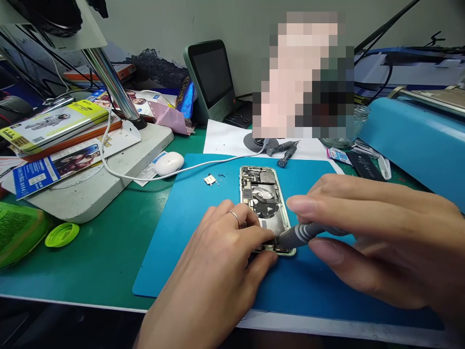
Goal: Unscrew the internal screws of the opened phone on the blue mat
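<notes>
An opened smartphone (pixel 268 201) with its inner parts bare lies on a blue mat (pixel 185 208). My left hand (pixel 221 257), a ring on one finger, grips the phone's lower left end, with index finger and thumb close together there. Between thumb and fingers, my right hand (pixel 381 232) holds a grey screwdriver (pixel 300 235) with a ribbed handle. It slants down to the phone's bottom end, beside my left fingertips; its tip is hidden. A small metal plate (pixel 209 180) and tiny loose bits lie left of the phone.
Two more screwdrivers (pixel 286 154) rest on white paper behind the mat. A white cable (pixel 203 167) crosses the mat's back edge. To the left are a white mouse (pixel 168 164), a heavy stand base (pixel 98 194) and a green cap (pixel 62 235). A blue machine (pixel 410 140) is at right.
</notes>
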Action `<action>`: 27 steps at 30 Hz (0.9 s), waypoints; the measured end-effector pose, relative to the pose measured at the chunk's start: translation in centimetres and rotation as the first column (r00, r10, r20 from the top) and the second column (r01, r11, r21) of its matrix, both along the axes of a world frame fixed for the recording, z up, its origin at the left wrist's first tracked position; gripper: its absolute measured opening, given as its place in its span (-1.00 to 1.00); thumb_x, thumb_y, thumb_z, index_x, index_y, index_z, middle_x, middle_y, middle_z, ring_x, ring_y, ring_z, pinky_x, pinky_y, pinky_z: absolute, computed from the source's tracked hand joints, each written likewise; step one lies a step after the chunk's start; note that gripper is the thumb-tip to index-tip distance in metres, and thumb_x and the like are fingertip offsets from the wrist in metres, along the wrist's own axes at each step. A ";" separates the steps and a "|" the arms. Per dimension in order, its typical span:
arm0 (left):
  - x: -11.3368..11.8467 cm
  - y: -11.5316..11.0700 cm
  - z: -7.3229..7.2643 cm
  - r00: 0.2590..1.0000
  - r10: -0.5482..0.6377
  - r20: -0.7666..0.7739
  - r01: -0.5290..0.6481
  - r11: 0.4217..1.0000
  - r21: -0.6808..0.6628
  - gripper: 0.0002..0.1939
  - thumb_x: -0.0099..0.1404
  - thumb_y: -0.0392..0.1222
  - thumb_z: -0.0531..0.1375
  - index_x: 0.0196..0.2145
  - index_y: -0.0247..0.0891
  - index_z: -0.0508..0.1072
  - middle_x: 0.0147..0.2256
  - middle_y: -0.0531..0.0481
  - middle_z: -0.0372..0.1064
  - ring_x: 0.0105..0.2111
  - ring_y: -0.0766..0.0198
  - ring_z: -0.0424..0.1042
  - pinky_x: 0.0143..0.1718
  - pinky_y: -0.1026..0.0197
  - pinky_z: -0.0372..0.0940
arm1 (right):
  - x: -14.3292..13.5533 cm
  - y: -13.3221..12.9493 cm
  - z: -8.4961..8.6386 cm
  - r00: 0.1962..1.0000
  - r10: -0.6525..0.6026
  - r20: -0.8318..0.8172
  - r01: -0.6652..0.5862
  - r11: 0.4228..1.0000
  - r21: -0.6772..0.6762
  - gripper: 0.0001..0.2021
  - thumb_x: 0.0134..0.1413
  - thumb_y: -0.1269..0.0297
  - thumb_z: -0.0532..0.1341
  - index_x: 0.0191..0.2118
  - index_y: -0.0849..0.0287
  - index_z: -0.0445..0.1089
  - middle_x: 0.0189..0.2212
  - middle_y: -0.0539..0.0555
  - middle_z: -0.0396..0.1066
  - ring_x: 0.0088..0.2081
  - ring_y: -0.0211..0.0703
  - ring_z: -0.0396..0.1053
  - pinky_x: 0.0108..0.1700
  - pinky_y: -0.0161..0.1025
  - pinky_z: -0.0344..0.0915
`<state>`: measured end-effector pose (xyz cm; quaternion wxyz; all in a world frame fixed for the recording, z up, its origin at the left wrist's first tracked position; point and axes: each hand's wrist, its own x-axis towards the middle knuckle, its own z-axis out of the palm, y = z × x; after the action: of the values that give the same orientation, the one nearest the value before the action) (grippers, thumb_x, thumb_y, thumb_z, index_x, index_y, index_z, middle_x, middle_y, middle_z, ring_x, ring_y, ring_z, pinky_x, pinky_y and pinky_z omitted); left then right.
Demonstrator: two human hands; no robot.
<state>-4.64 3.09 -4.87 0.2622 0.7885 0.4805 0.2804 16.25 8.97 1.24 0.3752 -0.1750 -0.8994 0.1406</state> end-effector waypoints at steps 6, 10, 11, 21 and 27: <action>0.0 0.1 0.2 1.000 -0.004 0.003 0.004 1.000 -0.030 -0.88 0.53 -0.16 0.24 -0.17 -0.07 0.60 0.05 0.05 0.49 -0.03 0.11 0.40 0.00 -0.04 0.28 | 0.0 0.2 -0.3 0.999 0.032 -0.006 -0.032 0.998 0.046 -0.44 -0.01 0.70 0.30 0.07 0.02 0.49 -0.15 -0.03 0.74 -0.26 -0.18 0.72 -0.13 -0.38 0.66; 0.1 0.2 0.2 1.000 0.003 -0.007 -0.003 0.999 -0.032 -0.86 0.53 -0.17 0.23 -0.23 -0.09 0.57 0.00 0.06 0.49 -0.09 0.14 0.39 -0.07 -0.03 0.28 | -0.3 0.4 -0.3 0.999 0.022 0.029 -0.024 0.997 0.070 -0.49 0.01 0.69 0.34 0.02 0.00 0.48 -0.24 -0.08 0.74 -0.36 -0.22 0.70 -0.24 -0.42 0.65; 0.1 0.2 0.2 1.000 0.008 -0.007 -0.008 0.999 -0.031 -0.85 0.53 -0.17 0.23 -0.23 -0.09 0.57 -0.02 0.06 0.49 -0.10 0.14 0.38 -0.08 -0.03 0.28 | -0.3 0.4 -0.2 0.999 0.024 0.026 -0.026 0.997 0.072 -0.48 0.02 0.69 0.34 0.02 -0.02 0.48 -0.25 -0.09 0.74 -0.37 -0.22 0.70 -0.27 -0.42 0.65; 0.1 0.0 0.4 1.000 0.021 0.005 -0.021 0.999 -0.040 -0.87 0.54 -0.14 0.23 -0.22 -0.08 0.56 -0.01 0.08 0.48 -0.06 0.13 0.39 -0.05 -0.02 0.29 | -0.2 0.3 -0.1 0.997 0.031 0.067 -0.034 0.998 0.053 -0.51 0.11 0.65 0.31 0.06 -0.04 0.43 -0.22 -0.08 0.74 -0.36 -0.21 0.70 -0.29 -0.37 0.65; 0.7 -0.2 0.5 0.999 0.028 0.018 -0.028 0.999 -0.021 -0.82 0.56 -0.05 0.19 -0.17 -0.06 0.58 -0.17 0.00 0.51 -0.07 0.06 0.47 0.07 -0.10 0.31 | 0.4 0.7 -0.7 0.995 0.080 0.064 -0.088 0.987 0.135 -0.60 0.16 0.59 0.28 0.09 0.12 0.41 -0.29 -0.01 0.70 -0.36 -0.25 0.65 -0.32 -0.38 0.58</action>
<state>-3.96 2.93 -4.37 0.2706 0.7764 0.4921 0.2861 16.64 9.66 0.52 0.3538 -0.1148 -0.9240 0.0888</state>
